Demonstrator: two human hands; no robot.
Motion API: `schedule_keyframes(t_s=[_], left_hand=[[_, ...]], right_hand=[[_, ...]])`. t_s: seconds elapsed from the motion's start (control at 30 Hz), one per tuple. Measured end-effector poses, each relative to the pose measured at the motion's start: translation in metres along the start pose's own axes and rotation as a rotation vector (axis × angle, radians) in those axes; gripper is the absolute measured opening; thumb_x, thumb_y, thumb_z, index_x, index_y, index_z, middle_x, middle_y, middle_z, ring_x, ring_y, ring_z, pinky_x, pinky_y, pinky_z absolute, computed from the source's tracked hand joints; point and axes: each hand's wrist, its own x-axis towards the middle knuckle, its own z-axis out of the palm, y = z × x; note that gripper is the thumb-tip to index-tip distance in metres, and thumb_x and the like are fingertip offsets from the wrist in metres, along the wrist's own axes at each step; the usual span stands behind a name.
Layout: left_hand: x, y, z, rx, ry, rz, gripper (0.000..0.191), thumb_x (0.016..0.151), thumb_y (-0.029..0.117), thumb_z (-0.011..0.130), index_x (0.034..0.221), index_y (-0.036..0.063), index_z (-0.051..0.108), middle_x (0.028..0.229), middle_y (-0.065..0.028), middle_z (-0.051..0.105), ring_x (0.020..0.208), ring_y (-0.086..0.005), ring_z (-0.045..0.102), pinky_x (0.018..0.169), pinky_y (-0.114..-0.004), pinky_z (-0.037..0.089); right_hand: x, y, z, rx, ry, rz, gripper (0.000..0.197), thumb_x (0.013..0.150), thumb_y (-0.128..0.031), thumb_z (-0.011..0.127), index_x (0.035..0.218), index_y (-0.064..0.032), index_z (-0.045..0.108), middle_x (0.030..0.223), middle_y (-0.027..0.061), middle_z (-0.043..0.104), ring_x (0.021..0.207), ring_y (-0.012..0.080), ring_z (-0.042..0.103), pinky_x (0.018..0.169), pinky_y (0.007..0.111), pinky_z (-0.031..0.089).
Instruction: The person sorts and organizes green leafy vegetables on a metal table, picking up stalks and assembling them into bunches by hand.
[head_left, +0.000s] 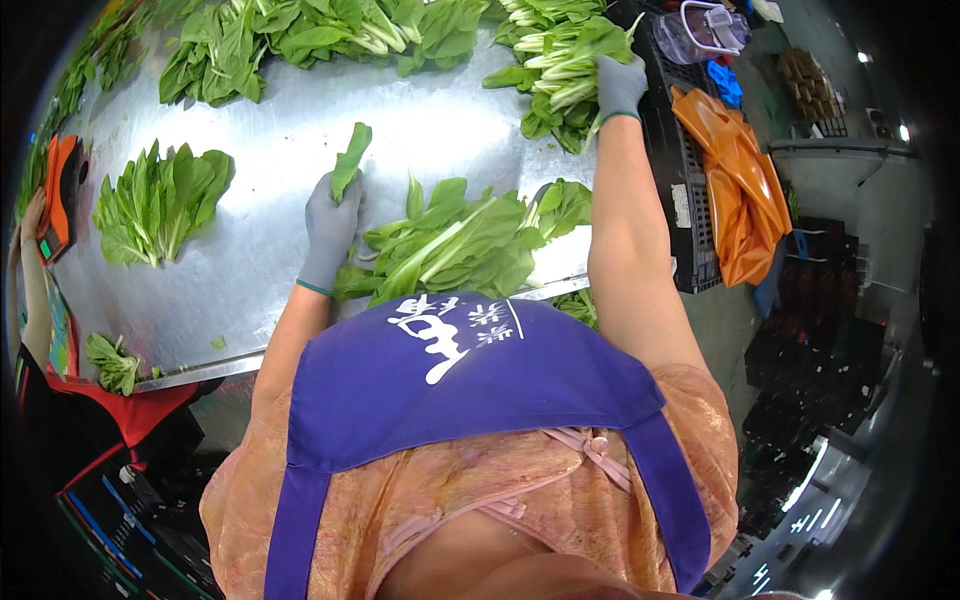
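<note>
My left hand (334, 214), in a grey glove with a green cuff edge, holds a single green leaf (352, 159) upright above the metal table (277, 150). Just right of it, near the table's front edge, lies a loose heap of leafy greens (465, 244) with pale stems. My right hand (621, 84), gloved the same way, reaches to the far right and touches the edge of a pile of leafy greens (559, 64). Its fingers are partly hidden, so its grip is unclear. A fanned bunch of greens (165, 199) rests apart on the left.
More greens (330, 34) line the far side. A black plastic crate (686, 217) with an orange plastic bag (739, 187) and a clear jug (701, 34) borders the right. At left, another person's hand (31, 214) is beside an orange-and-black device (58, 199). A small bunch (112, 364) lies near the front-left edge.
</note>
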Motion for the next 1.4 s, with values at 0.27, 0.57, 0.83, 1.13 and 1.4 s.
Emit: schedule_keyframes(t_s=[0.27,0.57,0.83,1.13,1.4], left_hand=[[0.0,0.02,-0.004,-0.149,-0.004,-0.148,0.026,0.091,0.025,0.067,0.104,0.0016,0.066,0.075,-0.004,0.065,0.065,-0.0104,0.06,0.06,-0.026,0.049],[0.006,0.022,-0.02,-0.499,-0.098,-0.194,0.024,0.091,0.016,0.063,0.109,-0.0004,0.063,0.09,-0.0089,0.064,0.067,-0.0131,0.059,0.059,-0.026,0.051],[0.008,0.015,-0.029,-0.564,-0.058,-0.178,0.02,0.093,0.011,0.06,0.109,-0.0024,0.06,0.089,-0.0082,0.062,0.064,-0.0057,0.049,0.054,-0.018,0.041],[0.01,0.019,-0.028,-0.475,-0.101,-0.201,0.022,0.094,0.015,0.061,0.107,-0.0021,0.06,0.083,-0.0057,0.06,0.06,-0.0041,0.044,0.052,-0.018,0.037],[0.011,0.019,-0.027,-0.501,-0.102,-0.207,0.022,0.094,0.013,0.06,0.108,-0.0043,0.059,0.086,-0.0092,0.061,0.062,-0.0052,0.046,0.053,-0.018,0.039]], right_hand=[[-0.054,-0.049,-0.11,0.802,-0.149,-0.157,0.042,0.074,0.004,0.069,0.115,0.0036,0.056,0.106,0.014,0.066,0.09,0.0231,0.066,0.082,0.034,0.054],[-0.128,-0.131,-0.065,0.163,-0.549,-0.8,0.073,0.08,-0.017,0.073,0.142,-0.003,0.038,0.132,0.0196,0.053,0.105,0.0291,0.06,0.089,0.038,0.048],[-0.174,-0.085,-0.013,0.063,-0.53,-0.825,0.024,0.086,-0.018,0.064,0.106,-0.006,0.064,0.095,0.0151,0.067,0.085,0.0314,0.065,0.075,0.04,0.051],[-0.221,-0.042,0.033,-0.096,-0.707,-0.61,0.023,0.087,-0.018,0.057,0.107,-0.0121,0.065,0.104,0.0149,0.066,0.096,0.0332,0.064,0.084,0.042,0.05],[-0.231,-0.053,0.025,-0.435,-0.566,-0.663,0.033,0.079,-0.034,0.068,0.103,-0.0108,0.065,0.113,0.0149,0.056,0.104,0.0339,0.058,0.086,0.046,0.05]])
